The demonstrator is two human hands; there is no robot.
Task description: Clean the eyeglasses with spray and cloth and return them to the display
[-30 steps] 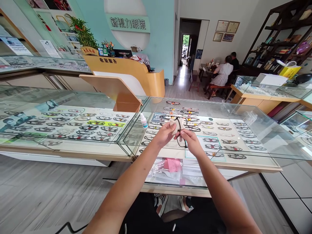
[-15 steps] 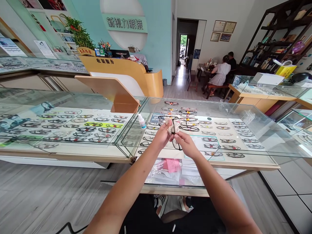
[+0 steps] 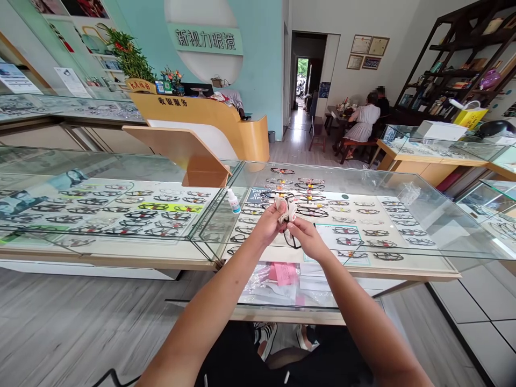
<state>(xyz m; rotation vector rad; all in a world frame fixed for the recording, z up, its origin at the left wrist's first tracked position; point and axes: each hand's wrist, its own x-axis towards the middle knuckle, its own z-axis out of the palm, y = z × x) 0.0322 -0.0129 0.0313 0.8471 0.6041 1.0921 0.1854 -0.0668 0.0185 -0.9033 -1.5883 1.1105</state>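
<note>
Eyeglasses (image 3: 292,240), black-rimmed, held up in both hands above the glass worktop (image 3: 346,180), one lens hanging lowest. Pale cloth (image 3: 287,210) bunched around the upper part of the frame. Left hand (image 3: 268,224): grip pinched, thumb pressed on the cloth, fingers mostly hidden behind. Right hand (image 3: 307,236): grip drawn in on the frame near its middle, just below the cloth; exact finger placing cannot be told. White bottle (image 3: 233,201) with coloured label upright on the glass, left of the hands, near the joint of two cases. Spectacle frames (image 3: 382,244) laid in rows under the glass. Pink paper (image 3: 285,273) and clear plastic on the lower shelf. Beyond: brown angled stand (image 3: 177,153), curved wooden desk (image 3: 201,113), two people seated at the back.
</note>
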